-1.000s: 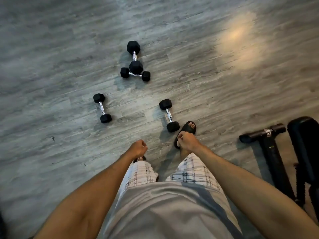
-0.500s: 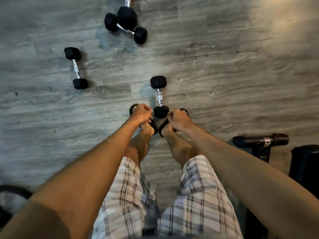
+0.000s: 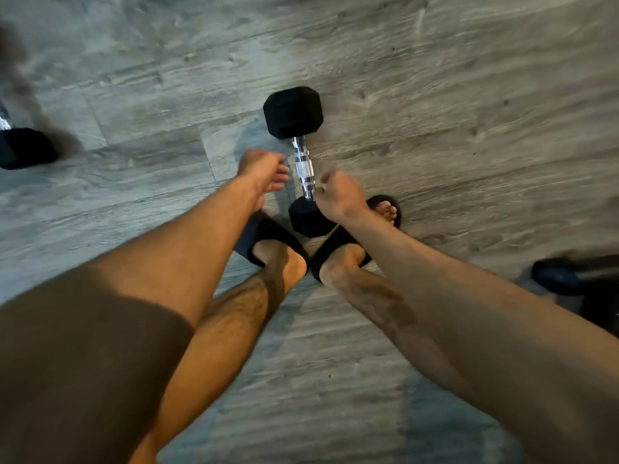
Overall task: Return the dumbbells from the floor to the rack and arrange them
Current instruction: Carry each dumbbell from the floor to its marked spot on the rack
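Observation:
A dumbbell (image 3: 303, 165) with black hex heads and a chrome handle lies on the grey wood floor, just ahead of my feet in black slides. My left hand (image 3: 263, 172) hovers at the left of its handle, fingers loosely apart and holding nothing. My right hand (image 3: 338, 195) is at the right of the handle, above the near head, fingers curled and not around the bar. A second dumbbell (image 3: 23, 147) shows only one black head at the left edge, blurred. The rack is out of view.
A dark bench foot or frame (image 3: 562, 276) sticks in at the right edge, close to my right forearm. Grey plank floor (image 3: 469, 112) stretches ahead and to both sides.
The view has dropped closer to the floor. Both hands have moved down and forward to either side of the nearest dumbbell's handle. The farther dumbbells have left the frame.

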The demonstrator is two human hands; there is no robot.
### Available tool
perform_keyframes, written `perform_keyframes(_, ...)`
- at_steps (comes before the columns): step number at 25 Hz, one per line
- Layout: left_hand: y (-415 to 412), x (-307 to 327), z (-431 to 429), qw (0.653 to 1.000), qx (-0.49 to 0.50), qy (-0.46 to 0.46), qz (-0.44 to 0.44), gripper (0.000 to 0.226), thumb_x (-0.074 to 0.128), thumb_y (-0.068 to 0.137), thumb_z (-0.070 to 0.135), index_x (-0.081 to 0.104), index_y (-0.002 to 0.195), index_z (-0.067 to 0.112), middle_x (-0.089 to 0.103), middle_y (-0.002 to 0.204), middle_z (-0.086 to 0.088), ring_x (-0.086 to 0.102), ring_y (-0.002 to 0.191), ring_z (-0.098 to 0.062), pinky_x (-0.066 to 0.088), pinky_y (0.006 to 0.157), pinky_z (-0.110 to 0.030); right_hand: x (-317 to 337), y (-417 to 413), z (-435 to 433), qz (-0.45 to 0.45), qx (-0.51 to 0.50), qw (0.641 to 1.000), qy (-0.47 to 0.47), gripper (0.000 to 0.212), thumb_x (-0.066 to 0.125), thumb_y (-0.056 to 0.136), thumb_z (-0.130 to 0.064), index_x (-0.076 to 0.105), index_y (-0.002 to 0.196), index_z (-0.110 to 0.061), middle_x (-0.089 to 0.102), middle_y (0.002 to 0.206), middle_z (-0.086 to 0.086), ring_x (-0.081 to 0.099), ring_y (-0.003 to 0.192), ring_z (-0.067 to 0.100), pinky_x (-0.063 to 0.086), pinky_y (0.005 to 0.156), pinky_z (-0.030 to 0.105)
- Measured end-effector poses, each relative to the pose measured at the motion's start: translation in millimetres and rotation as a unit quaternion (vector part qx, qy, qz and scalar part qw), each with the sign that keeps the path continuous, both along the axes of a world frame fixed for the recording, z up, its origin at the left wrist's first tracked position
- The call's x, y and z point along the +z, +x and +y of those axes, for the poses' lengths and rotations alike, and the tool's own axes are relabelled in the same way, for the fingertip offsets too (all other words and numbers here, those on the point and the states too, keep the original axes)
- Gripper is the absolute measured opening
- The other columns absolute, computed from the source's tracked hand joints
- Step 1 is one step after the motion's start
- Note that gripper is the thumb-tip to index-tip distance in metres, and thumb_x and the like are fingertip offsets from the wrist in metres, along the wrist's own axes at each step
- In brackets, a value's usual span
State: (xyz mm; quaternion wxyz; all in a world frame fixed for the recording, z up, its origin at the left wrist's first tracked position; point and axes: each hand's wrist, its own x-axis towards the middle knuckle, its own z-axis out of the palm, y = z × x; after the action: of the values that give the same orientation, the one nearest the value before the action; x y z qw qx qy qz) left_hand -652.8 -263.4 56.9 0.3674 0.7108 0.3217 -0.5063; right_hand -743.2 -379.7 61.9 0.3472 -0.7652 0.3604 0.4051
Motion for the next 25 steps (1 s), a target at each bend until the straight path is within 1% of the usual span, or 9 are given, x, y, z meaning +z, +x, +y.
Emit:
perform_keyframes(2,3,-36,-4,1.000,0.007,0.006,-0.002,0.009,0.060,0.090,0.022,0.062,0.083,0.017,0.063,0.078,0.000,0.059,0.070,-0.012,0.048,0.067,-0.025,-35,5,9,0.007,-0.039,0.999,0.001,0.040,0.061,0.088,-0.026,0.055,0.123,-0.007,0.061,0.124,0.014,0.055,0.118,0.031,0.047,0.097,0.037)
perform_keyframes(4,3,-68,-10,1.000,0.020,-0.008,0.010,0.013,0.066,0.085,0.025,0.064,0.094,0.017,0.064,0.080,0.003,0.059,0.074,-0.010,0.044,0.067,-0.024,-67,12,17,0.002,-0.070,0.997,0.022,0.045,0.065,0.083,-0.024,0.052,0.123,-0.008,0.060,0.123,0.013,0.055,0.117,0.030,0.048,0.097,0.038)
perform_keyframes(9,4,-100,-25,0.971,0.197,-0.131,0.041,0.020,0.061,0.087,0.004,0.063,0.107,0.008,0.068,0.088,-0.005,0.063,0.084,-0.015,0.051,0.088,-0.033,-118,16,28,-0.004,-0.122,0.990,0.067,0.041,0.060,0.076,-0.011,0.056,0.116,-0.007,0.067,0.104,0.014,0.065,0.097,0.031,0.055,0.086,0.041)
perform_keyframes(11,6,-99,-27,0.959,0.228,-0.158,0.057,0.013,0.055,0.090,-0.002,0.063,0.099,0.003,0.067,0.090,-0.010,0.064,0.086,-0.017,0.053,0.088,-0.031,-115,19,27,0.016,-0.142,0.985,0.101,0.045,0.057,0.079,-0.004,0.048,0.123,-0.010,0.067,0.104,0.015,0.066,0.096,0.031,0.055,0.088,0.045)
perform_keyframes(14,10,-88,-31,0.966,0.202,-0.141,0.074,0.006,0.058,0.090,0.000,0.063,0.089,0.004,0.065,0.086,-0.010,0.062,0.083,-0.018,0.053,0.085,-0.030,-100,22,23,0.039,-0.116,0.984,0.126,0.034,0.053,0.083,-0.002,0.046,0.115,-0.013,0.065,0.099,0.014,0.067,0.090,0.029,0.057,0.079,0.041)
perform_keyframes(18,6,-44,-18,0.964,0.222,-0.123,0.081,0.006,0.057,0.092,0.002,0.060,0.089,0.007,0.065,0.082,-0.008,0.063,0.077,-0.017,0.056,0.069,-0.027,-53,21,20,0.037,-0.012,0.991,0.128,0.039,0.050,0.083,0.001,0.045,0.121,-0.010,0.057,0.089,0.009,0.062,0.078,0.025,0.046,0.050,0.024)
perform_keyframes(20,-3,2,-6,0.948,0.281,-0.123,0.087,0.007,0.056,0.093,0.004,0.059,0.089,0.008,0.064,0.085,-0.007,0.062,0.079,-0.017,0.055,0.070,-0.027,-1,22,21,0.042,0.069,0.987,0.136,0.037,0.048,0.086,0.000,0.044,0.120,-0.011,0.055,0.088,0.006,0.060,0.081,0.023,0.043,0.055,0.018)
perform_keyframes(23,-10,92,18,0.920,0.357,-0.125,0.098,0.007,0.056,0.094,0.008,0.060,0.089,0.009,0.062,0.083,-0.004,0.060,0.079,-0.014,0.051,0.071,-0.024,91,28,30,0.045,0.136,0.981,0.131,0.039,0.054,0.087,-0.011,0.043,0.125,-0.008,0.061,0.113,0.016,0.059,0.109,0.034,0.043,0.080,0.030)
perform_keyframes(25,-14,155,33,0.902,0.398,-0.130,0.105,0.004,0.058,0.094,0.011,0.060,0.096,0.009,0.062,0.085,-0.005,0.061,0.079,-0.014,0.053,0.071,-0.024,152,29,37,0.040,0.199,0.971,0.125,0.037,0.056,0.085,-0.014,0.045,0.121,-0.010,0.062,0.111,0.016,0.061,0.105,0.034,0.045,0.078,0.034)
